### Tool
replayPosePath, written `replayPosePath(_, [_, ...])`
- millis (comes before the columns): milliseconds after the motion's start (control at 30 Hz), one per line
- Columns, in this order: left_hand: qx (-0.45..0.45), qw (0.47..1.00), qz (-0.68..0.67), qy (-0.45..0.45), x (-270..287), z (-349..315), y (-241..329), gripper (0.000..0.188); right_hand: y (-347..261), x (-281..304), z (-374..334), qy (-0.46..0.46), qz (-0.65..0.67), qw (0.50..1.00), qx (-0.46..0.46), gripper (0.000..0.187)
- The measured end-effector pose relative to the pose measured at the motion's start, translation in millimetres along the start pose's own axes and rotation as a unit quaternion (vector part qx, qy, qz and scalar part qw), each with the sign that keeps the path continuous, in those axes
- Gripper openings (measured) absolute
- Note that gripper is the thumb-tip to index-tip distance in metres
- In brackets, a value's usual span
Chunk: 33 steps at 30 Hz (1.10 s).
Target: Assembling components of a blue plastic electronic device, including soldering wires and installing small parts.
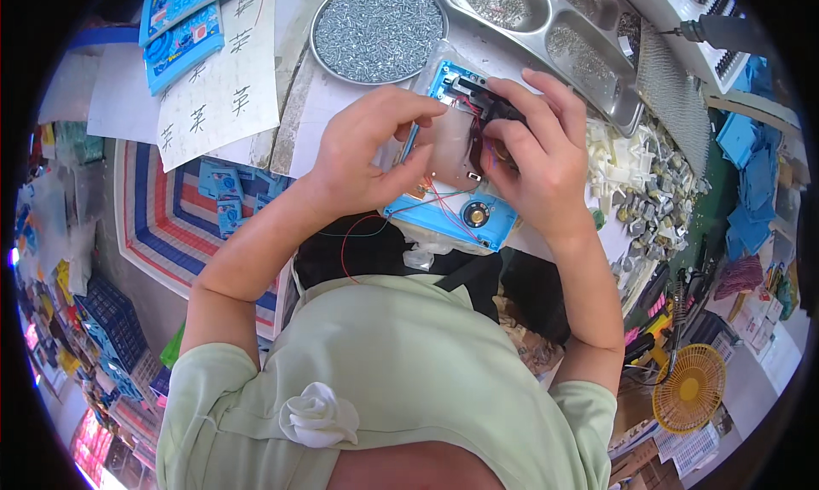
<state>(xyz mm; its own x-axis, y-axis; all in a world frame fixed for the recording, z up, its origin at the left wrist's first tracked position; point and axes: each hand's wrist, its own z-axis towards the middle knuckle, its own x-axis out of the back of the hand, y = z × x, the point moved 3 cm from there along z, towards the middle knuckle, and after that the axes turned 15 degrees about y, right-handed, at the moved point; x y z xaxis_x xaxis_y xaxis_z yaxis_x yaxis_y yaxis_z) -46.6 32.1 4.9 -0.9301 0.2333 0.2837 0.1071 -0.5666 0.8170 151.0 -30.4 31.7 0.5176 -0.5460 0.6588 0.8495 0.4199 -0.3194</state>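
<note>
A light-blue plastic housing [444, 223] lies open before me, tilted on the worktable edge. Inside it sit a brown circuit board [450, 153], thin red and blue wires, and a small round speaker [475, 214] at the near end. My left hand [371, 144] curls at the housing's left edge, thumb and forefinger gripping it. The fingers of my right hand [542, 153] close around a black plastic part [499, 108] over the housing's right side. Those fingers partly hide the part and the wires under it. One loose red wire [345, 247] hangs off the near left.
A round tray of small screws [320, 42] stands beyond my hands. To its right is a metal compartment tray [539, 14] with small parts. White plastic and metal pieces [631, 174] heap at right. A powered screwdriver [721, 32] hangs far right. Blue packets [183, 51] lie far left.
</note>
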Motion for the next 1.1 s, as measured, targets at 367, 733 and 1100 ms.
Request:
replayPosePath(367, [-0.163,0.978,0.096,-0.085,-34.7,21.3,-0.5,0.022,3.3,14.0,-27.3,0.078,-0.010,0.996,-0.042,0.027])
replayPosePath(733, [-0.104,0.994,0.008,0.021,-39.8,11.5,52.3,0.034,-2.0,19.4,-32.5,0.123,0.044,0.987,-0.098,0.023])
replayPosePath(1100, [-0.020,0.992,-0.011,-0.128,-60.8,22.8,22.8,0.016,-0.6,30.0,-47.3,0.155,0.056,0.973,-0.163,0.020])
